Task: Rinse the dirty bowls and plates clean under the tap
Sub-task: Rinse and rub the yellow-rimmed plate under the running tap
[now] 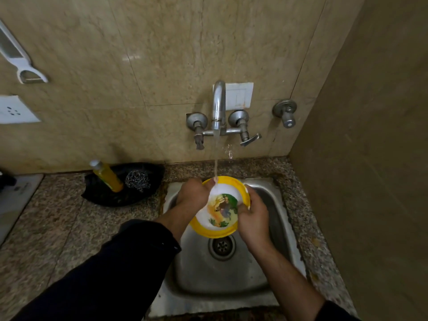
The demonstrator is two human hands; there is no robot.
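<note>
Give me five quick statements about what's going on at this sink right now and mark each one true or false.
1. Water is running from the tap onto the yellow-rimmed plate. True.
2. Only the right hand holds the plate. False: the left hand grips the opposite rim, so both hold it.
3. The plate is lying flat on the bottom of the sink. False: it is held up above the drain.
4. A yellow bottle and a steel scrubber sit on the counter, on the person's left. True.
5. The sink is piled with other dirty dishes. False: no other dishes show in the basin.
</note>
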